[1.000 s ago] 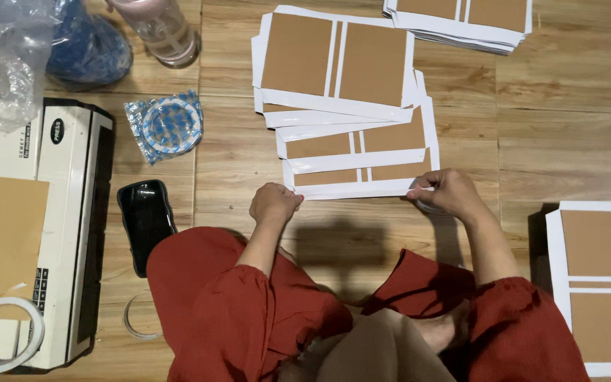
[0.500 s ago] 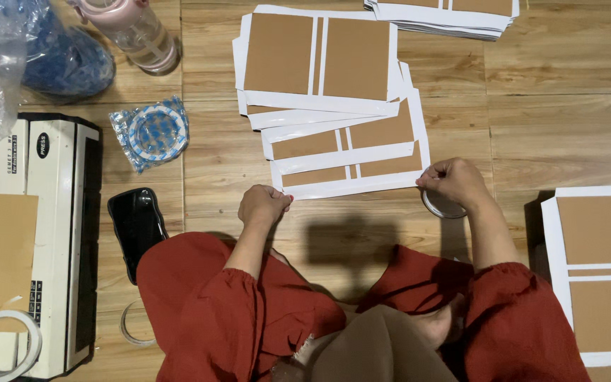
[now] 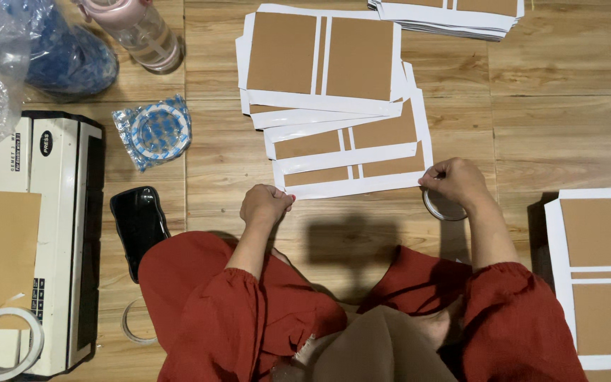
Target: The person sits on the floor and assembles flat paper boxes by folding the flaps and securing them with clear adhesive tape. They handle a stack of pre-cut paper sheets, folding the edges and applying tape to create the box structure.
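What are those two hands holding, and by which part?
The right hand holds a tape roll by its upper rim. The left hand pinches the near left corner of the nearest sheet.

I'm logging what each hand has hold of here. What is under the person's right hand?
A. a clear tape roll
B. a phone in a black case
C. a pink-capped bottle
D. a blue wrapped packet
A: the right hand grips a clear tape roll at the corner of the nearest brown-and-white sheet.
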